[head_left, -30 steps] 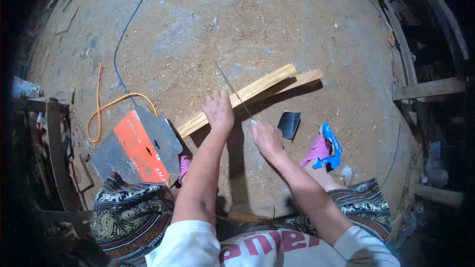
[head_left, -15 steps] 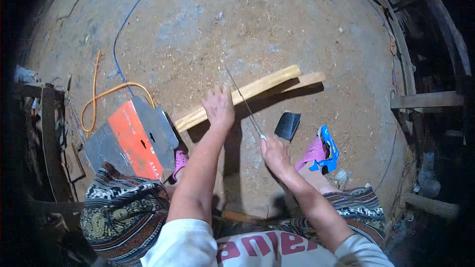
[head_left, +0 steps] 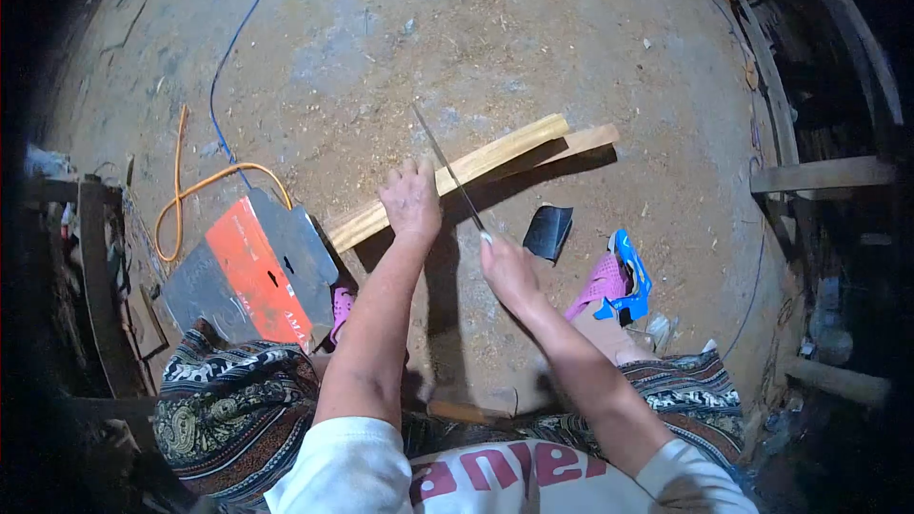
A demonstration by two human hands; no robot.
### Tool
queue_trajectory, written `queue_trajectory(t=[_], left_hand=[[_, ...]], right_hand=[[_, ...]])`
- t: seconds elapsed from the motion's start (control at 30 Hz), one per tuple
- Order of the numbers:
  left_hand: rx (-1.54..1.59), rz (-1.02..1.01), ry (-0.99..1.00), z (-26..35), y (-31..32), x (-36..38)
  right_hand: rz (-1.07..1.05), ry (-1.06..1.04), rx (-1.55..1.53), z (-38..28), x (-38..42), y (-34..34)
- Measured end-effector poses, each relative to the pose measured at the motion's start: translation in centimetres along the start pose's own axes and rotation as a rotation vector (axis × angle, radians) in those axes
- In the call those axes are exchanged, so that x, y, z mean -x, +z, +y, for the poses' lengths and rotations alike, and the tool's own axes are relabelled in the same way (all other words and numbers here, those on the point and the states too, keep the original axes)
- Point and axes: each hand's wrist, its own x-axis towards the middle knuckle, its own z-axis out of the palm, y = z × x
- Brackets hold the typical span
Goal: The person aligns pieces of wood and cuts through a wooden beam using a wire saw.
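Note:
A light wooden strip lies at a slant in front of me, raised over a second piece of wood at its right end. My left hand is closed over the strip left of its middle, fingers curled across the far edge. In my right hand is a handsaw, its thin blade seen nearly edge-on. The blade crosses the strip just right of my left hand, with its tip beyond the far side. The saw's handle is mostly hidden by my fingers.
A black and orange cardboard box is at my left, with an orange cord and a blue cord behind it. A dark curved scrap lies near my pink clog, beside a blue item. Wooden frames flank the floor.
My right hand has drawn the saw slightly to the left and up in view, its blade still across the strip. The left hand keeps its place on the wood; the view has shifted slightly.

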Motion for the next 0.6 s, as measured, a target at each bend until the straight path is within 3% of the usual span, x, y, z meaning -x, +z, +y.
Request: queue_trajectory(t=[0.13,0.2,0.27,0.3,0.4,0.5,0.6], left_hand=[[-0.034,0.038,-0.03,0.1,0.5,-0.1],[-0.016,0.091,-0.042,0.2,0.7,-0.1],[0.0,-0.048,-0.009,0.1,-0.7,0.2],[0.017,0.054,-0.004,-0.2,0.7,0.3],[0.011,0.026,0.018,-0.2,0.8,0.0],[-0.02,0.062,-0.002,0.2,-0.4,0.3],[-0.008,0.061,-0.015,0.5,-0.7,-0.4]], right_hand=[[-0.005,0.018,0.035,-2.2,-2.6,-0.4],[0.005,-0.004,0.026,-0.3,0.1,-1.0],[-0.03,-0.035,0.065,1.8,3.2,-1.2],[0.039,-0.092,0.057,2.1,3.3,-1.1],[-0.01,0.031,0.09,-1.5,-0.8,-1.0],[0.017,-0.027,0.105,-2.1,-4.2,0.8],[0.012,-0.061,0.061,0.7,0.5,-0.2]])
